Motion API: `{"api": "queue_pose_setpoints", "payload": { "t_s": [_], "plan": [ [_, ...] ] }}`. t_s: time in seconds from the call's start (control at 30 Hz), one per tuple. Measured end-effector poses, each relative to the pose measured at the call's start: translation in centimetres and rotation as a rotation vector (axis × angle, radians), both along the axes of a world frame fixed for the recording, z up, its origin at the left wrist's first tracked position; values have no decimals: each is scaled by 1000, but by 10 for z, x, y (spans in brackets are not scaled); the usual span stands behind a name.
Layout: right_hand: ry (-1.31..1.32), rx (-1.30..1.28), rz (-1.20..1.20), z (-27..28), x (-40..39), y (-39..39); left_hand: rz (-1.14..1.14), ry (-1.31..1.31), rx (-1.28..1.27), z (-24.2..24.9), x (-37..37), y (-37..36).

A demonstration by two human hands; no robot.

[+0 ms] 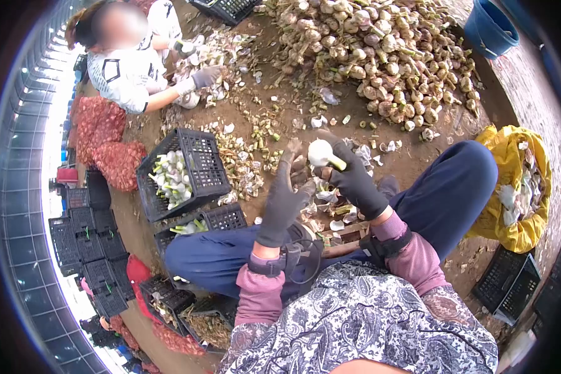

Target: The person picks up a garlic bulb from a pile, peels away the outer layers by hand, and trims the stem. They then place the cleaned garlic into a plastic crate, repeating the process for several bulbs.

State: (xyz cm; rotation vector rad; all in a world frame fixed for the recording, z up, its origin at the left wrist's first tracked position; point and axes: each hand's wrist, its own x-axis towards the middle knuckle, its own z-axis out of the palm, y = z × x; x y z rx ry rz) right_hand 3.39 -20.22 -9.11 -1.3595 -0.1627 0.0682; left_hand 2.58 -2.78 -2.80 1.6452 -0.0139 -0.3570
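A peeled white garlic bulb (320, 153) with a short green stem is held in the fingers of my right hand (352, 181), which wears a dark glove. Just left of it, my left hand (283, 202), gloved too, is raised with its fingers apart and nothing in them. Garlic skins (336, 209) lie on the ground below and between my hands. To the left, a black crate (202, 162) holds white bulbs with green stems (170, 177).
A large heap of unpeeled garlic (380, 56) lies ahead. Another person (121, 75) sits at the upper left. A yellow sack (523, 218) stands right of my knee, a blue bucket (489, 31) at the upper right. Red net sacks (118, 165) and a second crate (224, 218) are left.
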Motion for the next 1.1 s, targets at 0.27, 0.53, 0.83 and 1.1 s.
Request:
{"api": "queue_pose_setpoints", "payload": {
  "t_s": [0.27, 0.53, 0.83, 1.1],
  "plan": [
    [247, 242, -4, -3, 5, 12, 213, 44, -435, -48, 5, 9],
    [331, 202, -68, -11, 8, 5, 227, 119, -616, -44, 0, 9],
    [204, 125, 61, -18, 6, 14, 126, 47, -279, -27, 2, 21],
    [169, -217, -117, -33, 5, 4, 172, -572, 1569, -12, -43, 257]
  ]
}}
